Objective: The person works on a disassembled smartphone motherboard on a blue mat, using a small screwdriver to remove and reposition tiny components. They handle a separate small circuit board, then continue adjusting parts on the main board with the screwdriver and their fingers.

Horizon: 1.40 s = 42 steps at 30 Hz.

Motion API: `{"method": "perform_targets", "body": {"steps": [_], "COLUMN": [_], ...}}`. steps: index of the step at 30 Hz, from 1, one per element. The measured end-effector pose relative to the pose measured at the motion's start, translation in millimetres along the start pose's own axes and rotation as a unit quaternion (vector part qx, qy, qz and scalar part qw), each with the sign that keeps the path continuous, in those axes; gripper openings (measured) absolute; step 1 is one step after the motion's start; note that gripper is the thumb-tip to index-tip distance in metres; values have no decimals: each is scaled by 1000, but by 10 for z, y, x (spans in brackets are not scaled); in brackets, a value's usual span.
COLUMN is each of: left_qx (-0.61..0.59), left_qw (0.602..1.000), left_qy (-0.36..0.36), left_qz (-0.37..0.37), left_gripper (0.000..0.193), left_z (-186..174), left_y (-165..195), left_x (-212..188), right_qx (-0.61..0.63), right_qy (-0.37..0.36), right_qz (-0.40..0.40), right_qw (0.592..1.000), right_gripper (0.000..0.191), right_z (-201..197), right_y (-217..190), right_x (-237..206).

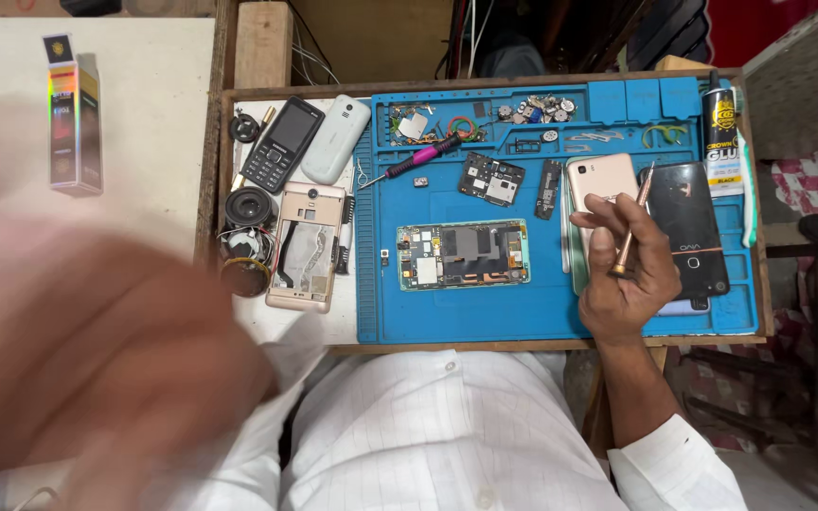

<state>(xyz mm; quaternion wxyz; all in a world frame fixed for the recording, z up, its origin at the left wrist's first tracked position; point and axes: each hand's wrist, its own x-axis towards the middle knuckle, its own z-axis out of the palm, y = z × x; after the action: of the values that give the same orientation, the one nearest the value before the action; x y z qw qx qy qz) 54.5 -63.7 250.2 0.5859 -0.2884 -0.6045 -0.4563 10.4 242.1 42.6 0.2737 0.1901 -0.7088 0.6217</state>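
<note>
My right hand (625, 270) rests on the right side of the blue work mat (447, 312), closed around a copper-coloured screwdriver (632, 227) whose tip points up. Under and beside the hand lie a gold phone back cover (598, 177) and a black phone (688, 227). My left hand (78, 331) is a large blur very close to the camera at the left; its fingers cannot be made out. An opened phone body with its circuit board (463, 255) lies in the middle of the mat.
A pink-handled screwdriver (418, 159), small circuit boards (491, 179) and loose parts sit on the mat's upper part. Left of the mat lie a black keypad phone (281, 144), a white phone (336, 138) and a gold phone frame (306, 246). A glue tube (722, 142) is at right, a shiny box (75, 128) at far left.
</note>
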Motion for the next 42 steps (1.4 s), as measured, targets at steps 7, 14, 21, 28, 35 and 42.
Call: {"method": "perform_targets", "body": {"steps": [7,14,21,28,35,42], "left_qx": [164,223,195,106,-68,-110], "left_qw": [857,787,774,827,841,820], "left_qy": [-468,-556,-563,-481,-348,-311], "left_qz": [-142,-146,-214,-271,-408,-467], "left_gripper": [32,59,58,62,62,65], "left_z": [557,731,795,623,378,353], "left_y": [-1065,-1231,-1309,-931,-453,-461], "left_x": [-1458,-1778,-1696,-1363,-1662,-1873], "right_qx": [10,7,-7,35,260,241], "right_qy": [-1,-6,-18,-35,-87,-132], "right_qz": [13,25,33,68,296,308], "right_qw": [1000,1000,999,996,915,911], "right_gripper": [35,36,37,42,49,43], "right_z": [-12,-17,-37,-5,42,68], "right_y": [44,21,23,-8,11,7], "right_x": [-37,-25,-33,18,-4,-31]}}
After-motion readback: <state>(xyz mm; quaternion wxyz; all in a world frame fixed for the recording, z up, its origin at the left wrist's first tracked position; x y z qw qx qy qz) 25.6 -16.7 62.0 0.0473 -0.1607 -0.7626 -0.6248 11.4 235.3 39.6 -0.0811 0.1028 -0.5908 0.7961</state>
